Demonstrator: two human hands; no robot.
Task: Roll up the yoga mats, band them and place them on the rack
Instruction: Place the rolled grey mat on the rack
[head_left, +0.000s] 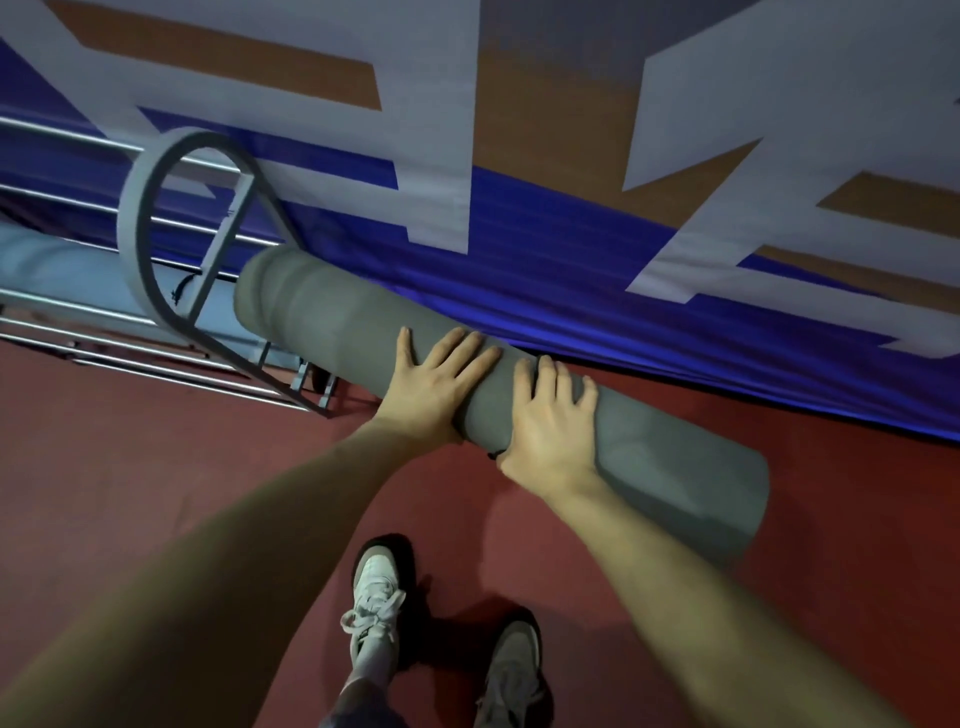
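A rolled grey yoga mat (332, 312) is held off the floor, slanting from the rack at upper left down to lower right. My left hand (436, 379) and my right hand (550, 415) grip its middle side by side, fingers laid over the top of the roll. A bit of black band (496, 453) shows under the roll between my hands. The mat's far end lies beside the grey end frame (136, 218) of the metal rack (104, 306). A light blue rolled mat (62, 270) lies on the rack's rails.
A blue, white and orange banner (519, 234) hangs right behind the mat and rack. The floor (156, 441) is dark red. My two feet in sneakers (374, 587) stand below the mat.
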